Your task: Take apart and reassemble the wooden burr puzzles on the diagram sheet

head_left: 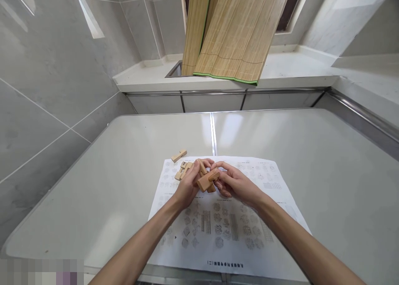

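Between my two hands is a partly joined wooden burr puzzle (205,182), made of several notched wooden pieces crossing each other. My left hand (188,184) is closed round its left side, thumb on top. My right hand (232,181) grips its right end with thumb and fingers. Just left of my left hand, notched wooden pieces (183,169) lie on the printed sheet (262,251), partly hidden by that hand. One more notched wooden piece (178,156) lies apart at the sheet's far left corner.
The sheet, covered in small diagrams, lies on a white table (93,193) with a metal seam down its middle. Behind the table runs a counter (149,79) with a sink (175,70) and a hanging bamboo mat (237,35). A grey tiled wall (56,68) borders the left side.
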`<state>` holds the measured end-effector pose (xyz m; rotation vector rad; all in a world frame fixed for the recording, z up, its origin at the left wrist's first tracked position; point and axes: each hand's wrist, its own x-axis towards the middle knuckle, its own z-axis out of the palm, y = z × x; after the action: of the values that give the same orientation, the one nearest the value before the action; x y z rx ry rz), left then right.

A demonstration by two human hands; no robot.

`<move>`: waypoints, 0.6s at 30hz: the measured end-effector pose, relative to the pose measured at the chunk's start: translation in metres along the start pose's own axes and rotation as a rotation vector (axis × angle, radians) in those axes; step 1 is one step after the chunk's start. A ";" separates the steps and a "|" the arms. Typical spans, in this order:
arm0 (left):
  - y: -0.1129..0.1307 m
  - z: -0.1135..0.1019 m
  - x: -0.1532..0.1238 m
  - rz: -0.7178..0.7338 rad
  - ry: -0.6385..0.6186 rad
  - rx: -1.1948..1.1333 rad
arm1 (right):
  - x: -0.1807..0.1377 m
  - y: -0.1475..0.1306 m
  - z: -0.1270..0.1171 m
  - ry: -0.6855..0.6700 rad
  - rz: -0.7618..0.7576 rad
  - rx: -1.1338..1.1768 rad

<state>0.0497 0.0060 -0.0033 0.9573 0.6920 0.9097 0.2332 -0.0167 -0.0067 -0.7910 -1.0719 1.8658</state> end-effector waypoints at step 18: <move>0.009 0.003 -0.004 -0.072 -0.048 -0.048 | -0.003 0.000 -0.002 -0.039 0.054 0.078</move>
<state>0.0471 0.0042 0.0068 0.9036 0.6569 0.8335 0.2359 -0.0184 -0.0071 -0.7478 -1.0050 1.9635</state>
